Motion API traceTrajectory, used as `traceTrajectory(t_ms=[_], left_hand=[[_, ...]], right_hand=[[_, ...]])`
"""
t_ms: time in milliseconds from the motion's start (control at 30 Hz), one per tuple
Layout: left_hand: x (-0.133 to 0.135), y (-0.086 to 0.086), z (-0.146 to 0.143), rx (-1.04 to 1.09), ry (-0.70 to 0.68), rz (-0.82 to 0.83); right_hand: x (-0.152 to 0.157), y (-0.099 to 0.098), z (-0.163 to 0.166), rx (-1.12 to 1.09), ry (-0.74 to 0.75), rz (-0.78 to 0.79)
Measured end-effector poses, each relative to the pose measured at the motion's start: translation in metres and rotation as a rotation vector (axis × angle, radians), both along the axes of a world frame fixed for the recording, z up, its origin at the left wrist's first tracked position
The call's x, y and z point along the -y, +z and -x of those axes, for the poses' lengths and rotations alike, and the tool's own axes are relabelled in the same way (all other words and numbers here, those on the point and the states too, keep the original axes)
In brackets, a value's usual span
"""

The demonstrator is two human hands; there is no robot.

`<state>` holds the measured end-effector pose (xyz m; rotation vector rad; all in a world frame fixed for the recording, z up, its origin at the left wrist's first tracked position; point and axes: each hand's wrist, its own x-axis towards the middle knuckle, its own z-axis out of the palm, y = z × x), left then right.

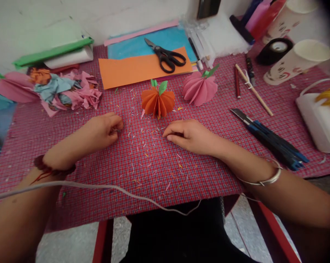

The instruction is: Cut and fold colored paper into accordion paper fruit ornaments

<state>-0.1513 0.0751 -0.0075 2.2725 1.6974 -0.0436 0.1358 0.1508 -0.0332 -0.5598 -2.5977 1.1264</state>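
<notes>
Left desk edge: crumpled paper scraps [68, 91] lay in a pink and blue heap, with a green folder [52, 53] behind them near the far left corner.
Left hand: your left hand [103, 129] rested on the checked cloth [143, 164], fingers curled narrow and pinched on something too small to identify.
Desk centre: the orange paper pumpkin [158, 102] stood upright just beyond your hands, touched by neither.
Right hand: your right hand [188, 135] lay flat on the cloth, fingers close together, holding nothing.
Far edge: scissors [166, 56] rested on an orange sheet [137, 69].
Right of centre: a pink paper pumpkin [200, 88] stood near the orange one, apart from it.
Right side: a craft knife [269, 137], pencils and two paper cups [299, 60] lay well apart from your hands.
Progress: both pumpkins appeared folded and leafed, so they looked complete; clippings littering the cloth remained.
Unclear: the item in your left pinch; the white object at the right edge was cut off.
</notes>
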Motion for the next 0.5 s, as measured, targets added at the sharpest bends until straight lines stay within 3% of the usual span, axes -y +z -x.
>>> traceTrajectory(t_ms=[200, 400, 500], left_hand=[[0.001, 0.001, -0.004, 0.003, 0.073, 0.031], [0.018, 0.001, 0.01, 0.346, 0.427, 0.053], [0.025, 0.011, 0.017, 0.383, 0.549, -0.06]], right_hand=[[0.0, 0.0, 0.0, 0.007, -0.008, 0.006], [0.0, 0.001, 0.0, -0.001, 0.001, -0.009], [0.0, 0.001, 0.0, -0.008, 0.006, -0.017]])
